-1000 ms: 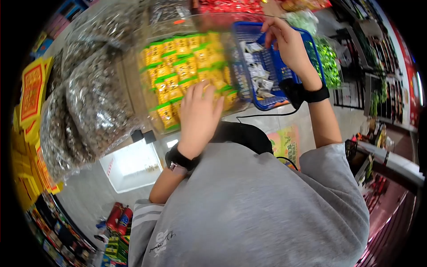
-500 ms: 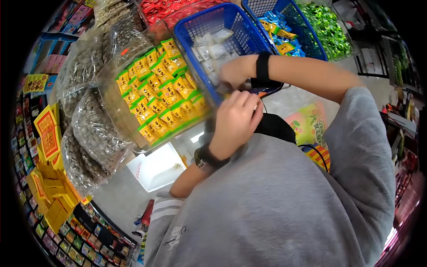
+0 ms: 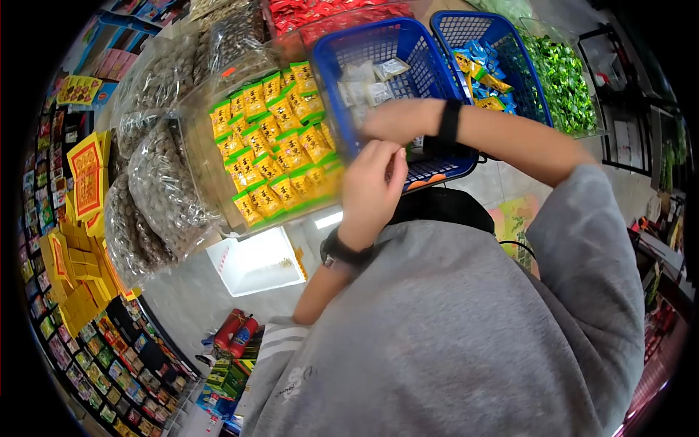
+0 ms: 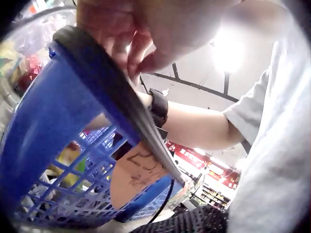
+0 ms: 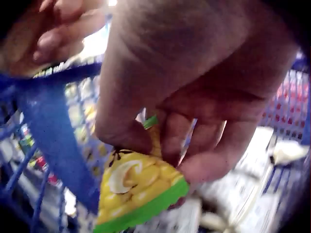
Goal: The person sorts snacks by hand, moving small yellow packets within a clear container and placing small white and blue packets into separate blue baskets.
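Note:
My right hand (image 3: 397,120) reaches into the near end of a blue basket (image 3: 371,45), above small white packets (image 3: 378,92). In the right wrist view this hand pinches a yellow candy packet (image 5: 141,187) with green ends and a corn picture, tilted between thumb and fingers. My left hand (image 3: 371,178) is at the basket's near left corner, close to the right hand, its fingers loosely curled. The left wrist view shows those fingers (image 4: 121,51) just over the dark rim, with nothing visible in them. An orange paper tag (image 4: 136,177) with handwriting is on the basket's side.
Left of the basket, a clear bin holds rows of yellow packets (image 3: 269,138). A second blue basket (image 3: 444,25) with blue and yellow packets stands to the right, beside green-wrapped sweets (image 3: 561,87). Big clear bags (image 3: 164,175) lie left; red packets (image 3: 313,14) are behind.
The right hand has gone from above the basket's far part down into its near end. My left hand has moved right from the yellow packets to the basket corner. The head view has shifted.

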Demonstrator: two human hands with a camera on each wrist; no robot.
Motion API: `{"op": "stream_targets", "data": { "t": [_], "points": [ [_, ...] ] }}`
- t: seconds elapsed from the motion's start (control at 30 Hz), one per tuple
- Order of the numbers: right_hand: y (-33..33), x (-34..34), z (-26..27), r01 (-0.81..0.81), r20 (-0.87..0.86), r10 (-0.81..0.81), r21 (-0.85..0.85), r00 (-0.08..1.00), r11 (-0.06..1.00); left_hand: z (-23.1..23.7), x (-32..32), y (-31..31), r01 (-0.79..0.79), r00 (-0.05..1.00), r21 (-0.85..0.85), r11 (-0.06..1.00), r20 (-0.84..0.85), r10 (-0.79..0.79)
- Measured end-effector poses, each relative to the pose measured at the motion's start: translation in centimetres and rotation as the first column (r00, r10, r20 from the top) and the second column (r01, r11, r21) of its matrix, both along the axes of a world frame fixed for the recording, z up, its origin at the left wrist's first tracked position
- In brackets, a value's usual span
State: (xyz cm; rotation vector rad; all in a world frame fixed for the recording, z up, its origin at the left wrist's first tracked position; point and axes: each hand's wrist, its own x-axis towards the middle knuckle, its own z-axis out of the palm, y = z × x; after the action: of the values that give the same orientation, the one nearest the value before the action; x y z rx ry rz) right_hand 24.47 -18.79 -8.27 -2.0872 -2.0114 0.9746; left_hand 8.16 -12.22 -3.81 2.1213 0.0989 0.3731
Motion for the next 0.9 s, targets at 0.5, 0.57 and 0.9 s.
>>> {"op": "stream_targets", "data": {
  "t": [0.5, 0.57, 0.9],
  "points": [
    [3.4, -6.3, 10.4, 0.739, -0.713, -0.43, 0.183, 0.554, 0.648, 2.3, -3.0, 10.1, -0.021, 0.998, -0.459, 0.888, -0.058, -0.006],
    [4.7, -7.4, 10.1, 0.728, -0.671, -0.454, 0.191, 0.587, 0.659, 2.1, -4.0, 12.3, -0.018, 0.996, -0.391, 0.92, -0.085, -0.017],
    [10.3, -8.6, 8.4, 0.457, -0.064, -0.474, 0.403, 0.878, 0.793, 1.4, -8.9, 19.7, -0.141, 0.976, -0.101, 0.985, -0.178, 0.122]
  ]
}}
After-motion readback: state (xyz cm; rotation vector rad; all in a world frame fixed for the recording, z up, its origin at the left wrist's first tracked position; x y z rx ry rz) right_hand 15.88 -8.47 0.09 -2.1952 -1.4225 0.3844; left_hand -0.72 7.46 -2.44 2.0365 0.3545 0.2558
